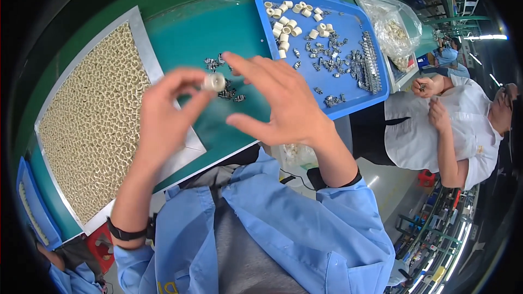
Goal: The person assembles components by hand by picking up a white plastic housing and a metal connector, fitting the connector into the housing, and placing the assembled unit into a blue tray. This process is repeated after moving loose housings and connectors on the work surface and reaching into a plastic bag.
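Note:
My left hand (171,111) pinches a small cream-coloured hollow cylinder (215,82) between thumb and fingers, its round opening turned toward the right. Beside it, my right hand (283,95) is open with thumb and fingers spread, and nothing shows in it. Small dark metal clips (214,63) lie loose on the green tabletop (190,32), just beyond and partly behind my hands. To the left, a large grey-rimmed tray (92,125) is densely filled with cream pieces. Both hands are above the table, slightly blurred.
A blue tray (348,16) on the right holds cream cylinders (289,24) and metal clips (329,57). Behind it lies a clear plastic bag (395,27). At far left is another blue tray (35,207). A person in white (436,125) stands at right, handling small parts.

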Tool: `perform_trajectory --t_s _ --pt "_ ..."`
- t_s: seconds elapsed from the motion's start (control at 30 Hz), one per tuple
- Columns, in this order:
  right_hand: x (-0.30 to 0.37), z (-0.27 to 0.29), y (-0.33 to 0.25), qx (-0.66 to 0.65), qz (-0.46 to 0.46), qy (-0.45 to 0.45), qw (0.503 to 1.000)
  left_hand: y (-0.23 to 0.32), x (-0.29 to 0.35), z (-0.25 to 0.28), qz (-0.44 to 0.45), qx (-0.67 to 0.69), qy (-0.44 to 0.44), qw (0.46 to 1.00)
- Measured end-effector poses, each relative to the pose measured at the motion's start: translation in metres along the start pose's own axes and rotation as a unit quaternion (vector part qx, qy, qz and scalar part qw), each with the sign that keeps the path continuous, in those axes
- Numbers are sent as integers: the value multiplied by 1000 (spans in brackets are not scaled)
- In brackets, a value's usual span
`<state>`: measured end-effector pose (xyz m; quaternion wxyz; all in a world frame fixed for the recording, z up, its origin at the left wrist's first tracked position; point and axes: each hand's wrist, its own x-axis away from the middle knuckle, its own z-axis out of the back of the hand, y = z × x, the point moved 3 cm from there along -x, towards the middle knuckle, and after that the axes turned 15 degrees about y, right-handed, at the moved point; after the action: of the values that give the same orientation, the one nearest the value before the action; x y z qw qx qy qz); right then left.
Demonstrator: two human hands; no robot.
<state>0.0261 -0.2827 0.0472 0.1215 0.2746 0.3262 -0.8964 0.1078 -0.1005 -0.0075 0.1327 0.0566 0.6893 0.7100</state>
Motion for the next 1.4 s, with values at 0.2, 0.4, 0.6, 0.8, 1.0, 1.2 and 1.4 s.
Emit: perform_trajectory --t_s 0.2,0.4,0.6,0.8,1.0,1.2,1.4 --pt "36 -47 31 73 -50 81 993 1 -136 -18 -121 -147 9 982" --pt "49 -60 47 92 -108 133 981 -49 -244 -69 -140 -223 12 965" --pt "52 -59 51 66 -94 136 984 -84 -285 -101 -128 -288 28 949" --pt "49 -60 57 71 -76 148 984 -77 -278 -108 -159 -286 44 944" --pt "54 -62 53 24 -56 188 980 -5 -234 -65 -232 -294 20 927" --pt "64 -56 52 -3 -37 198 979 66 -86 8 -225 -320 -92 916" --pt "57 -63 40 33 -11 167 985 20 44 61 -298 -475 -34 827"
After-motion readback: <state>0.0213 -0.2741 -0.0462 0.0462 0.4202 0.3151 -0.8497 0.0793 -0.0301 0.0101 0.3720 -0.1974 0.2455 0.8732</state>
